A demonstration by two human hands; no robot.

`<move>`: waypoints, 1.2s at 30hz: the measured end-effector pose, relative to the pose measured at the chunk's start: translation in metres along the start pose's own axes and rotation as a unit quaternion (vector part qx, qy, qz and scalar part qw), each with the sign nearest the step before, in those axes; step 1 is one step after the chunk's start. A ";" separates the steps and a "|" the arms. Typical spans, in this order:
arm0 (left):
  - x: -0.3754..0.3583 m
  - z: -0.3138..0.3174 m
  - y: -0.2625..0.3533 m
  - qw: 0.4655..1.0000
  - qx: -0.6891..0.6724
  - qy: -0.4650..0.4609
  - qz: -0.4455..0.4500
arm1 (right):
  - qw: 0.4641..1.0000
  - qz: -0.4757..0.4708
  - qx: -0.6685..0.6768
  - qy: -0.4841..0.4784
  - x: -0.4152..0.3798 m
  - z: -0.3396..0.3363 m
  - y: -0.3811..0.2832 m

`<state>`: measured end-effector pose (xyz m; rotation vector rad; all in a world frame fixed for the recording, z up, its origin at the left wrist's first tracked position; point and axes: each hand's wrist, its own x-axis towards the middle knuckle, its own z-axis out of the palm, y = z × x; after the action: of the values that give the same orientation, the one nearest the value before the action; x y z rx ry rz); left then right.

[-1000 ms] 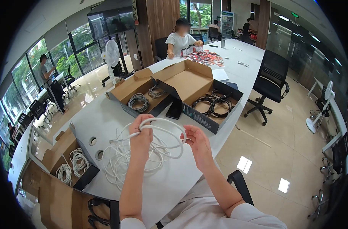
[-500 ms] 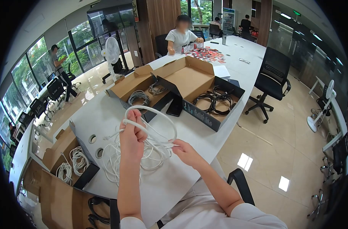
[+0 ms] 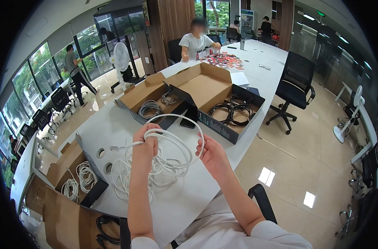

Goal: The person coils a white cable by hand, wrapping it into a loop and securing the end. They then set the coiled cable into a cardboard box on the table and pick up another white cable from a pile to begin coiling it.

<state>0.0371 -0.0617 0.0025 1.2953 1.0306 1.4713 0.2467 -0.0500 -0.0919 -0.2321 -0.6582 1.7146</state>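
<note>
Loops of white cable (image 3: 172,138) hang between my two hands above the table. My left hand (image 3: 146,143) is closed around the gathered loops, and a short end with a plug (image 3: 116,148) sticks out to its left. The fingers of my right hand (image 3: 211,152) pinch the outer side of the loop. Below them, a loose tangle of white cable (image 3: 126,176) lies on the white table (image 3: 184,203), partly hidden by my left forearm.
Beyond my hands stand an open box of black cables (image 3: 232,112) and one of grey cables (image 3: 149,108), a black phone (image 3: 189,118) beside them. At left is a box of coiled white cables (image 3: 86,174). A person (image 3: 195,43) sits at the far side by red cards (image 3: 222,60).
My right hand has moved right and up along the cable, and the loop has widened. The cable end now points left from my left hand. A standing person at far left has moved right.
</note>
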 end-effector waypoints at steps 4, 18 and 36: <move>0.007 0.005 -0.014 0.986 0.158 0.043 0.037 | 0.991 -0.046 -0.105 -0.069 -0.007 0.012 0.001; 0.002 0.025 -0.025 0.901 0.369 0.120 0.194 | 0.914 -0.091 -0.387 -0.081 -0.031 0.061 0.000; -0.007 0.035 -0.015 0.774 0.554 0.110 0.287 | 0.894 -0.096 -0.437 0.037 -0.032 0.052 0.002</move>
<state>0.0737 -0.0638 -0.0096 2.4787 1.9303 1.4567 0.2278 -0.0960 -0.0560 -0.8251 -1.3223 1.1132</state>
